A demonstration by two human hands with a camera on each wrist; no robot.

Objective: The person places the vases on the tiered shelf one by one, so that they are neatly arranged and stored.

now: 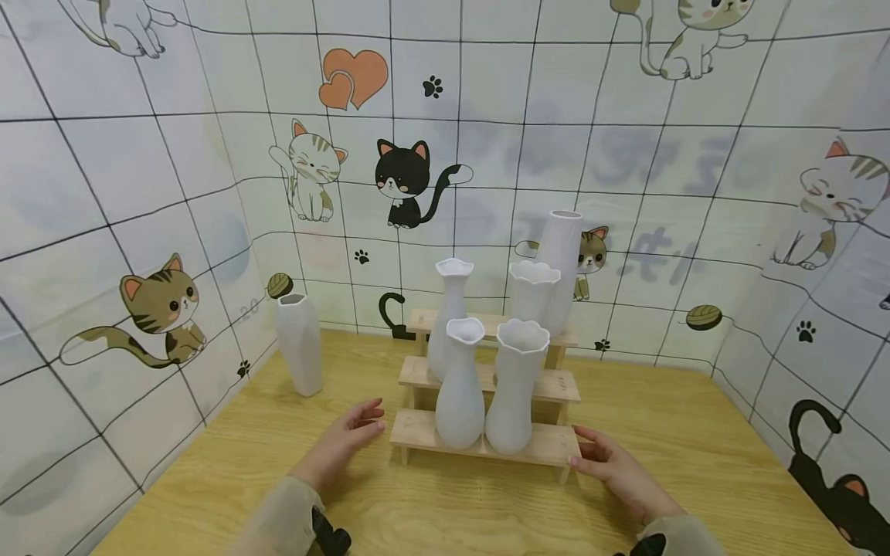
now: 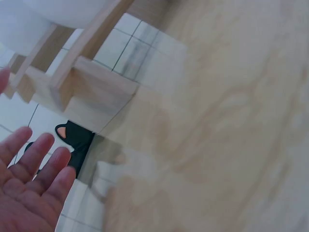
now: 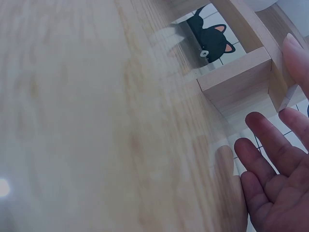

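Note:
A three-step wooden display stand [image 1: 417, 429] bears several white vases. On its lowest step are a round-bellied vase [image 1: 460, 417] and a wavy-rimmed vase [image 1: 511, 409]; a slim vase [image 1: 452, 289], a scalloped vase [image 1: 534, 286] and a tall straight vase [image 1: 562, 262] rise behind them. My right hand [image 1: 615, 467] holds the right end of the lowest step between thumb and index finger; its other fingers [image 3: 258, 154] spread below the corner. Just off the stand's left end, my left hand [image 1: 348, 432] hovers with relaxed, slightly bent fingers [image 2: 53, 166] and nothing in them.
A faceted white vase [image 1: 300, 347] stands apart on the wooden table [image 1: 361, 363], at its back left. Cat-printed wall sheeting [image 1: 487, 154] encloses the table at the back and both sides. Each wrist wears a dark strap below a beige sleeve [image 1: 285, 513].

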